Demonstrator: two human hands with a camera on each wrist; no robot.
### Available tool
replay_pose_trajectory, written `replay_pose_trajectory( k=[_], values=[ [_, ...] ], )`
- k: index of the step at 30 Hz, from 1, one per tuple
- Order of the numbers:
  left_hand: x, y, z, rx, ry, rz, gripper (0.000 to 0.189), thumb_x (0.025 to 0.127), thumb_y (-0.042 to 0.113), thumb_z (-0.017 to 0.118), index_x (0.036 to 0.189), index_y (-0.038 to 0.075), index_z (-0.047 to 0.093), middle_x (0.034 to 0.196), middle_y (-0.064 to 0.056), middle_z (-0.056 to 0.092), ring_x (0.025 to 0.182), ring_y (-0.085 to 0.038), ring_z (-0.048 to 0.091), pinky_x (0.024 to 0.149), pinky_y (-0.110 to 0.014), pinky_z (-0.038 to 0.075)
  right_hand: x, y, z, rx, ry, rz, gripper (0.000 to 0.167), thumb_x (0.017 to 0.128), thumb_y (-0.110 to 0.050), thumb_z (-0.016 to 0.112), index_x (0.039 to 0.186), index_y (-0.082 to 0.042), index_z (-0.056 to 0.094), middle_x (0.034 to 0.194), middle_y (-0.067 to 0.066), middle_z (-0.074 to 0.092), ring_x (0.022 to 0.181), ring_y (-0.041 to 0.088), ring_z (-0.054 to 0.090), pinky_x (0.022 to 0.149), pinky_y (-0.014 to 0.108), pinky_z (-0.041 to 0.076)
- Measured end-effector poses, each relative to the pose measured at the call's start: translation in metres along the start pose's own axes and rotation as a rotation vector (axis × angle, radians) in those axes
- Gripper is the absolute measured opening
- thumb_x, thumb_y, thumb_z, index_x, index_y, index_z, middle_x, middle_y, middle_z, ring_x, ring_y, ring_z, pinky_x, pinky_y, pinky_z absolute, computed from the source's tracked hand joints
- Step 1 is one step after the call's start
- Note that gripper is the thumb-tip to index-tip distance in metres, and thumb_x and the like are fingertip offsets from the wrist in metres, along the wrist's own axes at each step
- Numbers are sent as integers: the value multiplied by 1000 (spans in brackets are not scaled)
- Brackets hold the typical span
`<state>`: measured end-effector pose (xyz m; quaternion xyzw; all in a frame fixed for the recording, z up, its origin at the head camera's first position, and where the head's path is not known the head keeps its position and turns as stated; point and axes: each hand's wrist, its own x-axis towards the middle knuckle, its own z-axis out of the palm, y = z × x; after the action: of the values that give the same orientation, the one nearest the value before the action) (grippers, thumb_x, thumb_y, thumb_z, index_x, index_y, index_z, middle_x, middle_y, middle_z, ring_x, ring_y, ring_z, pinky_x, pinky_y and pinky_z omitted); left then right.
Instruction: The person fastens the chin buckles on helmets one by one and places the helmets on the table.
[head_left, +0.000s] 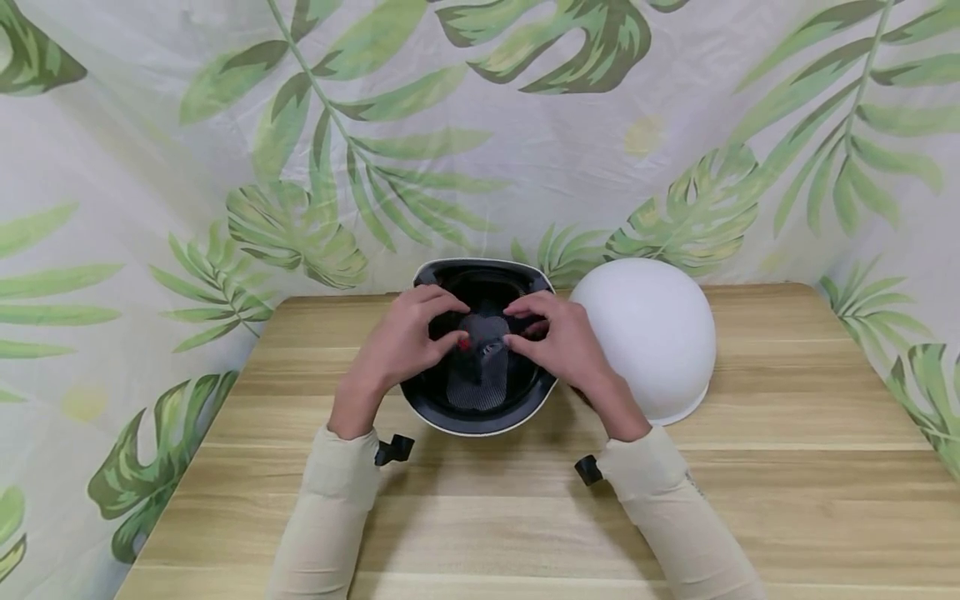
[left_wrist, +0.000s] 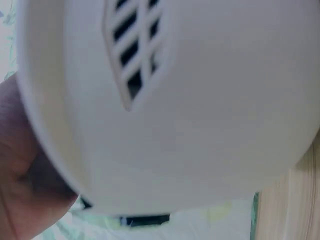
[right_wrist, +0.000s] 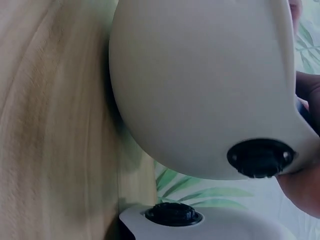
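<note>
A white helmet [head_left: 483, 421] lies upside down on the table, its black inside facing up. My left hand [head_left: 405, 337] reaches over its left rim, thumb and index fingertips apart above the padding. Right by that thumb tip shows a small red piece [head_left: 464, 343]. From the other side my right hand [head_left: 562, 340] bends over the rim, thumb and forefinger also apart, beside a small grey strap-like piece [head_left: 492, 347]. Its other fingers are partly hidden. The left wrist view shows the helmet's slatted vent [left_wrist: 137, 50], and the right wrist view a black oval fitting [right_wrist: 261, 157].
A second white helmet [head_left: 645, 333], dome up, stands close on the right, near my right forearm. Both sit toward the back of the wooden table [head_left: 472, 525]. A leaf-patterned cloth [head_left: 562, 183] hangs behind the table and down its sides.
</note>
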<state>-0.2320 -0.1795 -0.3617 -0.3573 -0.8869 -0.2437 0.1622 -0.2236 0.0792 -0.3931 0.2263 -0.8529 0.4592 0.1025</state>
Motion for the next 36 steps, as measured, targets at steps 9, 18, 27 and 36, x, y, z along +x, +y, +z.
replay_pose_trajectory(
  k=[9,18,27,36],
  values=[
    [-18,-33,-26,-69,-78,-328,55,93,12,81,143,-2,62,149,-25,56,137,-45,55,114,-60,46,-2,2,-3,-104,156,122,45,87,-14,85,130,-5,73,135,18,63,111,36,65,97,47,57],
    [-29,-47,-33,-223,-243,-479,71,99,25,75,160,2,44,157,-25,53,138,-48,57,114,-61,47,-2,6,0,-69,194,216,62,90,-21,83,146,-5,61,136,19,58,123,37,62,104,48,55],
    [-42,-55,-42,-224,-229,-606,70,100,42,73,157,8,50,161,-19,51,137,-46,60,102,-56,57,0,15,9,-85,101,144,70,92,-32,85,150,-6,57,153,16,57,138,35,60,106,48,57],
    [-60,-68,-47,-388,-166,-681,64,100,34,75,152,4,55,139,-22,67,95,-11,76,72,-27,63,2,13,17,-5,83,205,71,85,-41,90,142,-7,65,143,16,61,125,32,67,98,44,62]
  ],
)
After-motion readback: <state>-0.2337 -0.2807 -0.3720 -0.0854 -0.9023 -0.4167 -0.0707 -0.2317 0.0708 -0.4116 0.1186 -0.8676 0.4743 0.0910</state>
